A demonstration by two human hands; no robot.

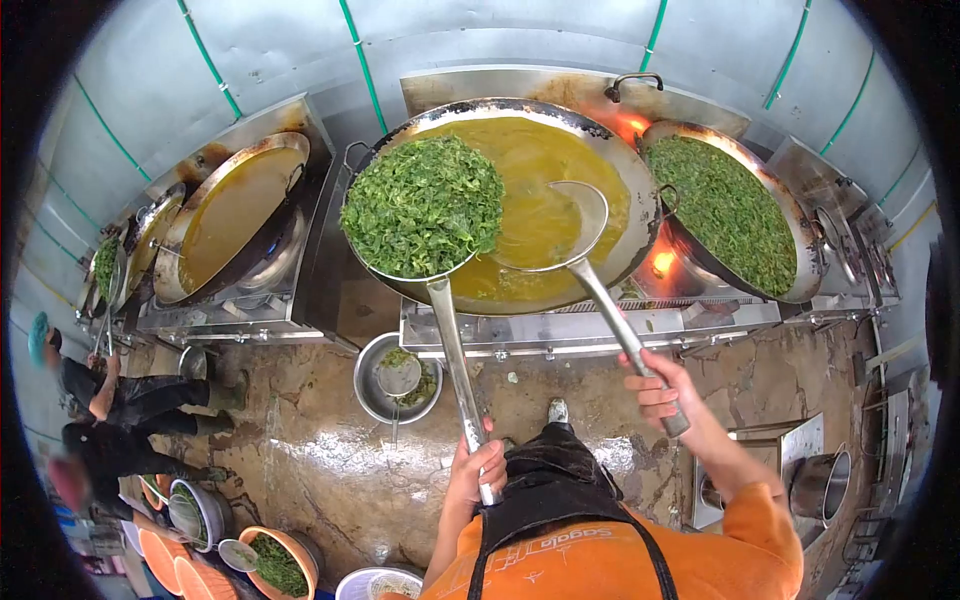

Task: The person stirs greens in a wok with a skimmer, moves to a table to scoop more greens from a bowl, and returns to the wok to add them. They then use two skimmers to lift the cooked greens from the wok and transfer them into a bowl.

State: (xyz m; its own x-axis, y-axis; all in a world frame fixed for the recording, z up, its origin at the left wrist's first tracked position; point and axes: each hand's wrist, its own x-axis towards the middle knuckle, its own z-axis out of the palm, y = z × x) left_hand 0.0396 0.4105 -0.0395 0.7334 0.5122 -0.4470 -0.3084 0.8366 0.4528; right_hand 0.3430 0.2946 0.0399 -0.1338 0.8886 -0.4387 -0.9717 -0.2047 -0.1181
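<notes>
My left hand (478,470) is closed round the metal handle of a large strainer (456,355), heaped with chopped leafy greens (425,205). The heap sits over the left side of a big wok (640,205) of yellowish-green oil (535,150). Gripped in my right hand (660,390) is the thick handle of a second strainer (612,312). Its round rim reaches into the oil on the wok's right side, with no greens visible in it. What the bowl of the left strainer looks like is hidden under the greens.
Flames (662,262) burn beside a right-hand wok (800,230) full of greens. Another wok (170,255) of brownish liquid stands left. A metal basin (378,405) sits on the wet floor. Two people (120,400) work at far left, near orange tubs (285,540). A pot (820,488) stands right.
</notes>
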